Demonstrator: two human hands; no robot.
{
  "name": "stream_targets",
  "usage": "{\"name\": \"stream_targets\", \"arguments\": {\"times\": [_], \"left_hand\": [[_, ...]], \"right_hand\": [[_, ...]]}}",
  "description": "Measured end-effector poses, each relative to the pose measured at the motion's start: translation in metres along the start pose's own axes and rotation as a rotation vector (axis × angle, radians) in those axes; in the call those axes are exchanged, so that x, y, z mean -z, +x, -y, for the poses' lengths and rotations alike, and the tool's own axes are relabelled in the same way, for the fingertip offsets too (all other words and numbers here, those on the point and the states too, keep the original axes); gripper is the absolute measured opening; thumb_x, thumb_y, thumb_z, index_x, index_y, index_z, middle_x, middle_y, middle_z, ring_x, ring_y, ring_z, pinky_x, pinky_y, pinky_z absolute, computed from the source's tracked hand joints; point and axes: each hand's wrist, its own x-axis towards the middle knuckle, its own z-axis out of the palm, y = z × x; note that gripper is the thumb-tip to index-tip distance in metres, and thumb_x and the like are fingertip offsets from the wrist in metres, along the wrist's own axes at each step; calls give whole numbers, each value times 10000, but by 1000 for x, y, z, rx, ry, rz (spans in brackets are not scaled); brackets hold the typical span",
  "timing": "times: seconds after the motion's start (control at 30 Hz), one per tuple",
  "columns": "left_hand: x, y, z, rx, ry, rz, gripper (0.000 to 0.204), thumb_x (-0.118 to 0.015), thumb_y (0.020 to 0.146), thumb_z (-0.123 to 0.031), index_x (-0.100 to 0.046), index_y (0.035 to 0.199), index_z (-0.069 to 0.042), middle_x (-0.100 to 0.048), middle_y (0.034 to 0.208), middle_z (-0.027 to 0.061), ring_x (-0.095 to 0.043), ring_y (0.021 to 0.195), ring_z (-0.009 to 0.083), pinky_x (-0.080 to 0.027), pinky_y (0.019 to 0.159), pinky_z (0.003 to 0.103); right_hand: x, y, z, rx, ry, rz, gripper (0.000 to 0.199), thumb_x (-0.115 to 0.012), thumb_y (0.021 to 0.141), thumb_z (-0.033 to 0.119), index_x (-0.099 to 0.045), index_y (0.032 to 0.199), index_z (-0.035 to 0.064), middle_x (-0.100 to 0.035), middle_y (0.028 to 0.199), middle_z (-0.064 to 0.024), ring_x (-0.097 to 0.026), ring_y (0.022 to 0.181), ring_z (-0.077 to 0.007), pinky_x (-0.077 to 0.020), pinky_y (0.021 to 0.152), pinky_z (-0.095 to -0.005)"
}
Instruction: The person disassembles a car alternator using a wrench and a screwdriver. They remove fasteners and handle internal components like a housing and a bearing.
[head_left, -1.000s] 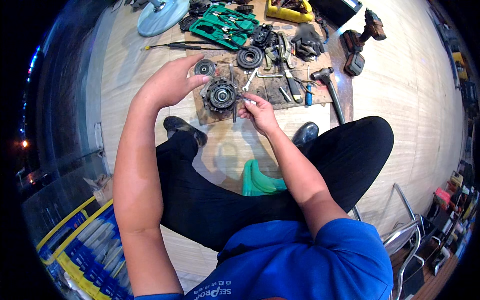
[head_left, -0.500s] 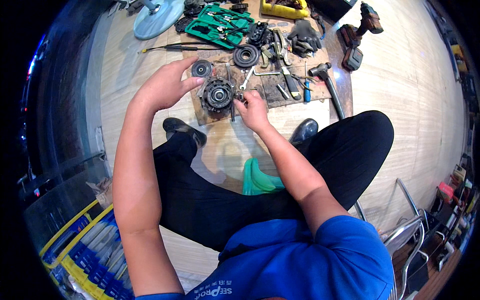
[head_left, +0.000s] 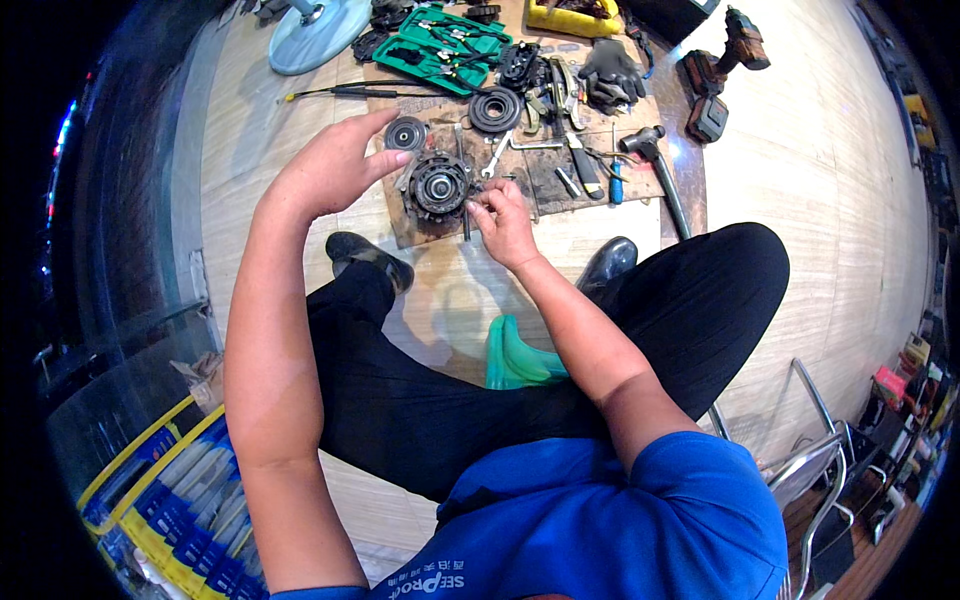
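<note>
A round, dark metal machine part with a ringed hub (head_left: 438, 187) sits on the dirty cardboard mat (head_left: 418, 234) in front of me. My left hand (head_left: 335, 170) is open just left of it, thumb and fingers spread apart over its upper left side. At its right edge my right hand (head_left: 503, 222) is closed in a pinch. Whatever lies between those fingertips is too small to make out. A thin dark rod (head_left: 466, 222) lies beside the part, partly under my right fingers. Beyond the part rest a small grooved disc (head_left: 405, 134) and a larger pulley ring (head_left: 494, 109).
A wrench (head_left: 495, 157), a knife (head_left: 583, 168), a blue-handled screwdriver (head_left: 616, 185) and a hammer (head_left: 655, 165) lie to the right. Farther off are a green tool case (head_left: 440, 50), grey gloves (head_left: 612, 75) and a cordless drill (head_left: 735, 45). A green stool (head_left: 520, 355) stands between my legs.
My right fingers have shifted slightly at the part's right edge, and the hand's knuckles are turned a little differently. The left hand stays where it was.
</note>
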Motion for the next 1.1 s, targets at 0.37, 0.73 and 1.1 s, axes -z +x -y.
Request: {"name": "stream_targets", "arguments": {"times": [0.37,0.73,1.1], "left_hand": [[-6,-2,13,-50,6,-53,593,-652,923,-283,-464,1409,1,-543,1367,245,-512,1285,372,-403,1079,401],[-1,-2,5,-3,20,-11,604,-671,910,-315,-486,1397,-8,-548,1360,247,-522,1274,374,-414,1071,405],[7,-5,-2,11,2,37,613,-666,916,-343,-486,1397,-8,-549,1356,251,-530,1266,376,-423,1062,407]], "right_hand": [[4,11,-13,-680,965,13,303,-627,938,40,-541,1226,-2,-676,1113,-116,-654,822,-150,-553,709,-270],[-3,6,-9,57,-26,-34,204,-712,825,37,-636,1014,23,-648,965,-88,-609,867,-192,-515,768,-326],[-3,3,-6,-134,127,-58,253,-747,801,43,-612,1015,26,-648,1030,-126,-617,936,-230,-512,794,-320]]}}
